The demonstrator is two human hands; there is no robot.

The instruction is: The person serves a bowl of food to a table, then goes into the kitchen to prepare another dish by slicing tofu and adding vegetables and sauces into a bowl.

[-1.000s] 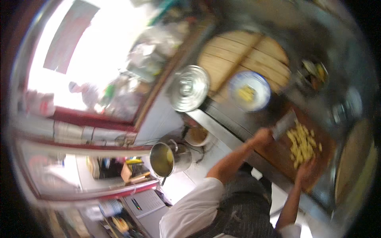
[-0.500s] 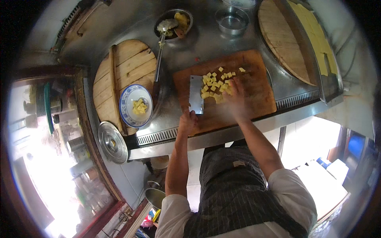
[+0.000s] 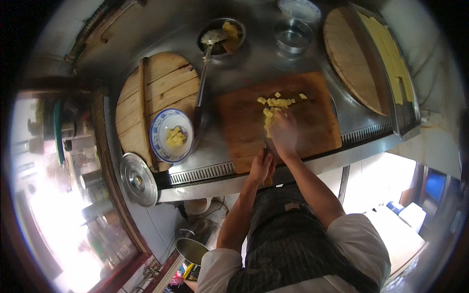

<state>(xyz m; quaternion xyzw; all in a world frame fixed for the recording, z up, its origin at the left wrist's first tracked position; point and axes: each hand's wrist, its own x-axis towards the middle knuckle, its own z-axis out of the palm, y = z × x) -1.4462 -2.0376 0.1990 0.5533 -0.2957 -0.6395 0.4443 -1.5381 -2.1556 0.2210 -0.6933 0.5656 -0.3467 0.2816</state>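
Note:
My left hand (image 3: pixel 262 167) is closed round the handle of a cleaver (image 3: pixel 267 181) at the near edge of the wooden cutting board (image 3: pixel 312 115). The cleaver's blade is mostly hidden by cubes and by my right hand. That right hand (image 3: pixel 285 131), smeared by motion, is at the yellow cubes (image 3: pixel 268 116) gathered over the blade; its fingers cannot be made out. More yellow cubes (image 3: pixel 278 102) lie just beyond on the board, a few of them loose. To the left, a blue-and-white bowl (image 3: pixel 157 131) holds a small heap of similar cubes.
The bowl rests on a round wooden lid (image 3: pixel 132 100). A metal lid (image 3: pixel 128 178) is at the counter's left edge. Behind the board stand a pan (image 3: pixel 243 36) with a long-handled ladle (image 3: pixel 205 68) and a metal bowl (image 3: pixel 293 41). Another wooden lid (image 3: pixel 349 58) and yellow slabs (image 3: pixel 386 53) are at right.
My left hand and the cleaver have moved right, to the cubes. The spread-out cubes are now bunched closer together, and my right hand has drawn a little nearer to me.

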